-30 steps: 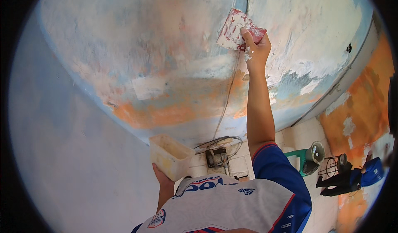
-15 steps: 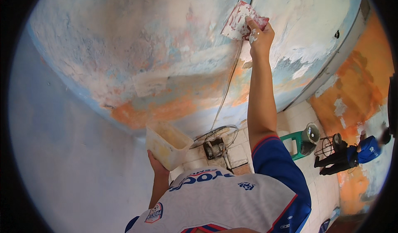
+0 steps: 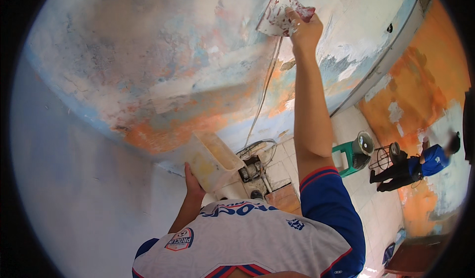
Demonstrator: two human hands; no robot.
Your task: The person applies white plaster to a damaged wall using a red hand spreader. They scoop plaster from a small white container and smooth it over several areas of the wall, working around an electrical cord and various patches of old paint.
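My right hand (image 3: 307, 29) is raised at the end of an outstretched arm. It grips a flat putty spreader (image 3: 275, 16), smeared white with reddish patches, whose blade lies against or very near the patchy wall (image 3: 173, 55). A thin cable (image 3: 269, 75) runs along that wall and passes behind the spreader. Lower down, my left hand (image 3: 193, 183) holds a whitish plastic container (image 3: 204, 165) from the side and below. The container is tilted, its open mouth showing a yellowish inside. Most of the left fingers are hidden behind it.
On the tiled floor below stands a small water pump (image 3: 253, 169) with pipe and hose. To the right are a green stool (image 3: 352, 162), a bucket (image 3: 365, 143) and a black wire stand (image 3: 382, 158). Another person (image 3: 434, 160) in blue stands beside the orange wall (image 3: 413, 80).
The view has shifted slightly. My left hand has moved the container right, toward the pump, and tilted it more. My right hand and the spreader stay at nearly the same spot on the wall.
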